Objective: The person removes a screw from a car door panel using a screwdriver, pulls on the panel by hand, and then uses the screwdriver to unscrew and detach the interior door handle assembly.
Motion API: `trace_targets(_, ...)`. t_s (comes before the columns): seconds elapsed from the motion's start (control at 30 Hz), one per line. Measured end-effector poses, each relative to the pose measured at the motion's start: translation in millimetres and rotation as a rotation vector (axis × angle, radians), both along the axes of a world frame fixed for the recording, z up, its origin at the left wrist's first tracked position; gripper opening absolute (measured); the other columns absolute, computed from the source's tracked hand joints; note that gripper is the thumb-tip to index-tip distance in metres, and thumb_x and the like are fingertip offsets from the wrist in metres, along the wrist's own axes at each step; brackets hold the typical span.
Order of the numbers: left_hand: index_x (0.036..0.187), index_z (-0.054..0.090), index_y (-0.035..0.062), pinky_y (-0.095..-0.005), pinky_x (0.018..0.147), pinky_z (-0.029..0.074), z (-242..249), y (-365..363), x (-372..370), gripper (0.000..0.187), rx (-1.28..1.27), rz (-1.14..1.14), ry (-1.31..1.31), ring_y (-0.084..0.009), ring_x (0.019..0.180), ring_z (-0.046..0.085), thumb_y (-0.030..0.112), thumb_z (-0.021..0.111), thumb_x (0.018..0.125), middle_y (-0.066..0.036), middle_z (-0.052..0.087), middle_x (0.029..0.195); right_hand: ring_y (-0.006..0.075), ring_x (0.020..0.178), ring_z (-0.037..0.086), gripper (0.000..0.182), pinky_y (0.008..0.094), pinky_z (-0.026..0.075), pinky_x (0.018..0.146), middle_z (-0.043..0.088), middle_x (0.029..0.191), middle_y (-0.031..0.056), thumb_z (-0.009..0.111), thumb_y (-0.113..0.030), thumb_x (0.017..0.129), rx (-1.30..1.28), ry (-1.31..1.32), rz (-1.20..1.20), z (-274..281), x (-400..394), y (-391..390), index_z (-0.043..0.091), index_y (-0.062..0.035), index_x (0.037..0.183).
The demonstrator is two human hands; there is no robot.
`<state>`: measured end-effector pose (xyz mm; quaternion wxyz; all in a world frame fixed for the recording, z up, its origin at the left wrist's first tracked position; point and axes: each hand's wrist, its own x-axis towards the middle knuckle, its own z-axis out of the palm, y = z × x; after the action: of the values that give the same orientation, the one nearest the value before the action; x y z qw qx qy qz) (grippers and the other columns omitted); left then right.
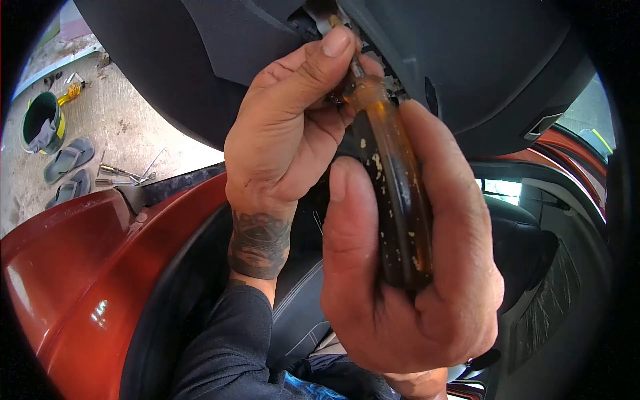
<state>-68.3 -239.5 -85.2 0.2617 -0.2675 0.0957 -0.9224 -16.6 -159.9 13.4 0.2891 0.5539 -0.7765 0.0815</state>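
My right grip (427, 307) is closed round the worn amber handle of a screwdriver (393, 200), spread only as wide as the handle is thick: the butt sits in my palm, my forefinger runs up the right side toward the collar, and my thumb lies along the left side, though I can't tell whether its tip touches. My left grip (287, 120) is pinched nearly shut about the metal shaft above the collar, thumb in front and the other fingers curled, partly hidden, behind it. The screwdriver stands tilted, handle down, its shaft reaching up by the lower edge of a gap in the dark panel (480, 73); my thumb hides its tip. A small tan piece (335, 21) shows just past my thumb, and I can't tell what it belongs to. Below my arms is a black seat (300, 310), with red bodywork (87, 273) to my left. Beyond that, on the concrete floor (133, 117), several metal tools (127, 177) lie near the bodywork's edge, a pair of grey slippers (70, 160) beside them, and a green bucket (32, 120) with a grey cloth (45, 135) farther out.
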Motion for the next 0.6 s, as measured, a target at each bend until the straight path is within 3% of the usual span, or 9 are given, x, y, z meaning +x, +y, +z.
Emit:
trace_targets(0.17, 0.099, 0.067, 0.0039, -0.0215, 0.072, 0.048, 1.3, 0.9, 4.4, 0.022, -0.024, 0.090, -0.094, -0.0093, 0.079, 0.064, 0.025, 0.061, 0.094, -0.005, 0.070, 0.087, 0.0230, 0.090, 0.069, 0.040, 0.0286, 0.056, 0.077, 0.068, 0.101, 0.0234, 0.067, -0.001, 0.084, -0.126, -0.037, 0.194, -2.9, -0.3, 2.2, 0.055, 0.0109, 0.121)
trace_targets(0.27, 0.102, 0.067, 0.0028, -0.0213, 0.070, 0.048, -2.0, -2.8, 4.6, 0.024, -0.056, 0.080, -0.095, -0.0099, 0.078, 0.064, 0.025, 0.061, 0.093, -0.006, 0.070, 0.087, 0.0237, 0.090, 0.069, 0.041, 0.0285, 0.056, 0.075, 0.068, 0.102, 0.0232, 0.068, -0.003, 0.084, 0.084, -0.047, -0.132, 5.6, 16.9, -2.0, 0.055, 0.0104, 0.120)
trace_targets(0.47, 0.103, 0.066, 0.0017, -0.0215, 0.070, 0.048, -1.3, -2.5, 3.7, 0.025, -0.055, 0.081, -0.084, -0.0104, 0.078, 0.064, 0.024, 0.062, 0.093, -0.007, 0.070, 0.088, 0.0234, 0.089, 0.070, 0.042, 0.0275, 0.056, 0.074, 0.069, 0.100, 0.0220, 0.069, -0.004, 0.084, -0.133, -0.087, 0.072, -10.9, 0.2, 1.9, 0.055, 0.0096, 0.121)
trace_targets(0.6, 0.103, 0.066, 0.0012, -0.0217, 0.069, 0.048, 0.7, -3.3, 6.9, 0.024, -0.021, 0.004, -0.081, -0.0106, 0.077, 0.064, 0.023, 0.062, 0.093, -0.007, 0.070, 0.087, 0.0220, 0.088, 0.070, 0.042, 0.0269, 0.056, 0.074, 0.069, 0.099, 0.0215, 0.069, -0.004, 0.084, -0.007, -0.109, 0.085, 8.2, 15.4, -10.0, 0.056, 0.0089, 0.121)
